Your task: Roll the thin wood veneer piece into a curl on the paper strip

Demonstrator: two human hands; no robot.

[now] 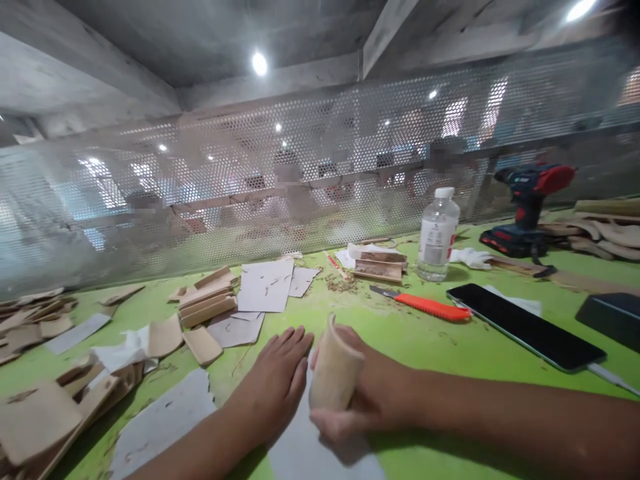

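- The piece [335, 377] is at the lower middle of the frame. It is pale and curved like a bit of pipe, and it stands up with a small tilt.
- The right hand [373, 383] is closed around the piece, with the thumb low on the near side.
- The left hand [280, 373] is open and flat, palm down, just left of the piece. It holds nothing, and it seems to press on the edge of the white sheet [320, 460].
- The sheet lies under the piece at the bottom middle of the frame, on the green table [425, 343]. I cannot tell if the low end of the piece touches it.
- The step in hand looks like working the low end of the piece against the sheet, maybe to rub it smooth.
- I think the next move calls for a firm right hand, the piece level on the sheet, and a flat left hand so the sheet does not slip.
- The knife [433, 307], right of the middle, has its blade out, but it is well apart from both hands.
- More pieces [207, 300] lie in a stack left of the middle.
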